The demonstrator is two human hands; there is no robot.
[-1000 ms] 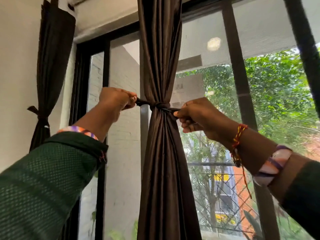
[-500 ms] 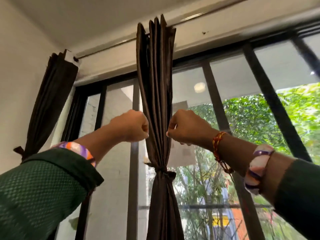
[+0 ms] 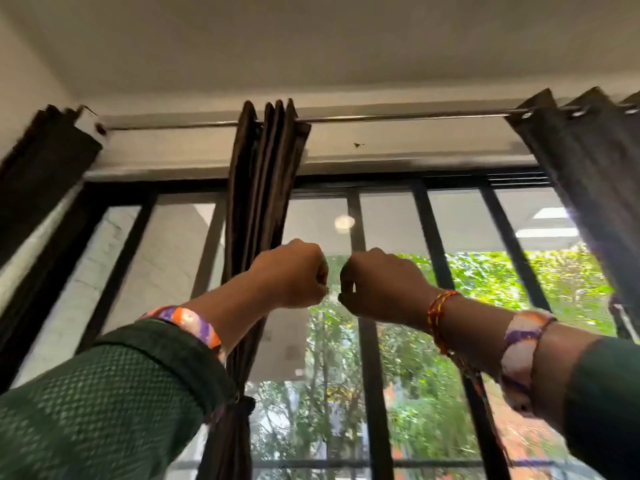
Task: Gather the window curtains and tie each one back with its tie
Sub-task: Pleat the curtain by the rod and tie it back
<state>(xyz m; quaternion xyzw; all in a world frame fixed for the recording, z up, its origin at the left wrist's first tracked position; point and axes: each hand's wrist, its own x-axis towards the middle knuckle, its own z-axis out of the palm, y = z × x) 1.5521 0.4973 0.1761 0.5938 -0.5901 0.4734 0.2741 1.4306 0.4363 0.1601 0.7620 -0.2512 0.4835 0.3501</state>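
You are facing a wide black-framed window [image 3: 367, 358] with a curtain rod [image 3: 398, 116] running across its top. Three dark curtains are hanging from it: the left curtain [image 3: 41, 161] bunched against the wall, the middle curtain [image 3: 263, 174] gathered into a narrow column, and the right curtain [image 3: 585, 161] hanging at the frame's edge; whether that one is tied I cannot tell. Your green sleeve [image 3: 104, 403] is covering most of the middle curtain's waist, so only a dark knot of its tie [image 3: 247, 403] is peeking out beside the cuff. Your left hand [image 3: 294, 273] and right hand [image 3: 381, 282] are floating in front of the glass, near each other but apart, each grip curled closed into a fist on nothing that I can see. Judging by the cinched middle curtain, the right curtain is probably calling for you now: sweep its folds together from the outer edge inward, squeeze them at waist height, and wrap the tie snugly before knotting.
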